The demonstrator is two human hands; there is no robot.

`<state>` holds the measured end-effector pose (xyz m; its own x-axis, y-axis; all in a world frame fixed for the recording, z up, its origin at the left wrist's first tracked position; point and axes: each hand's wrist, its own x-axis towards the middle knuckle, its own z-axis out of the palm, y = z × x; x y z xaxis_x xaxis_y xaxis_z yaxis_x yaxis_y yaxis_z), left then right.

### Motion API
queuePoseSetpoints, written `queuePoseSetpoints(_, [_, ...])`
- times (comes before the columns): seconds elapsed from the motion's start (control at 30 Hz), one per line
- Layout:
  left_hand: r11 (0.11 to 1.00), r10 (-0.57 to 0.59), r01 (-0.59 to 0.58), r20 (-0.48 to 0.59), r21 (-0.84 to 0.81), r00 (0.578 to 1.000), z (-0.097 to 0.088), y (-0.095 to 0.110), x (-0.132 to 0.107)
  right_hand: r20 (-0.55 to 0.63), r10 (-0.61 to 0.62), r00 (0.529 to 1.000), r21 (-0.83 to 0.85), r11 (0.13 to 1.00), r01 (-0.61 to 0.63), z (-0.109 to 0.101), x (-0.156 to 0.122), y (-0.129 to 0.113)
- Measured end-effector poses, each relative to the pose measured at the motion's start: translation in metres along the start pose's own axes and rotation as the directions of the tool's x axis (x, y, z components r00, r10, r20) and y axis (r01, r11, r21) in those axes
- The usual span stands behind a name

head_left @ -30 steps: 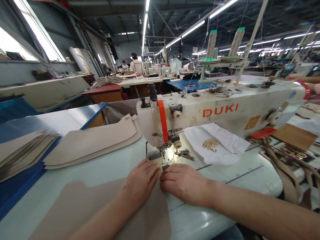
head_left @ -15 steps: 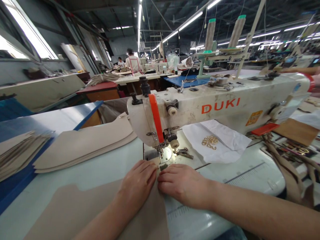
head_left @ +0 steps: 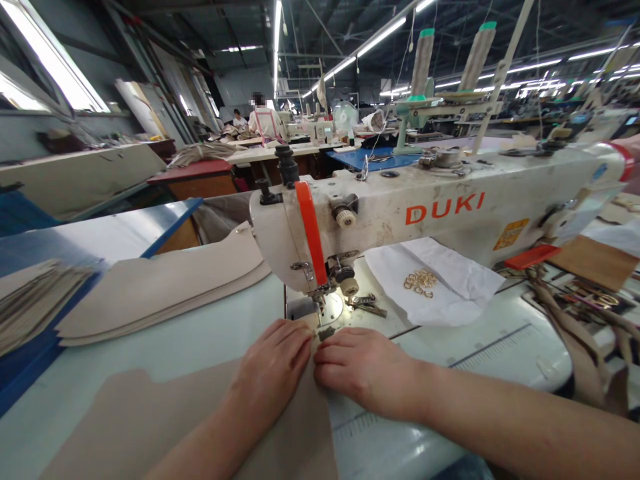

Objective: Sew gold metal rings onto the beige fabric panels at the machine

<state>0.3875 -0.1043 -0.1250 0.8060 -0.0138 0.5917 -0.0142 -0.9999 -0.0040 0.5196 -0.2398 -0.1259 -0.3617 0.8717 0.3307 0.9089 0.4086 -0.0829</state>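
A beige fabric panel (head_left: 150, 420) lies flat on the pale table in front of a white DUKI sewing machine (head_left: 425, 207). My left hand (head_left: 273, 370) rests palm down on the panel, its fingers together and pressing the fabric edge just before the presser foot (head_left: 323, 313). My right hand (head_left: 363, 370) lies beside it on the right, fingers curled down onto the same edge. The fingertips of both hands nearly touch. What sits under the fingertips is hidden.
A stack of beige cut panels (head_left: 160, 287) lies at the left behind the machine head. Small gold rings (head_left: 420, 281) sit on a white cloth (head_left: 440, 293) under the machine arm. Beige straps (head_left: 585, 333) pile up at the right. Other people work at far tables.
The view has shifted slightly, so the machine sits a little further left. Both hands stay pressed on the fabric edge at the presser foot.
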Motion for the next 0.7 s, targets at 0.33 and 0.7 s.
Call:
queuePoseSetpoints(0.33, [0.998,-0.05,0.051,0.032,-0.038,0.998,0.0013,-0.0003,-0.0007,-0.033,0.033,0.999,-0.009,0.999,-0.034,0.0025,0.0006,0.0007])
queuePoseSetpoints(0.7, [0.971,-0.154,0.16,0.046,-0.179,0.987,-0.0078,0.008,-0.0088,-0.056,0.114,0.992,-0.09,0.989,-0.118,0.0003,0.0052,-0.0034])
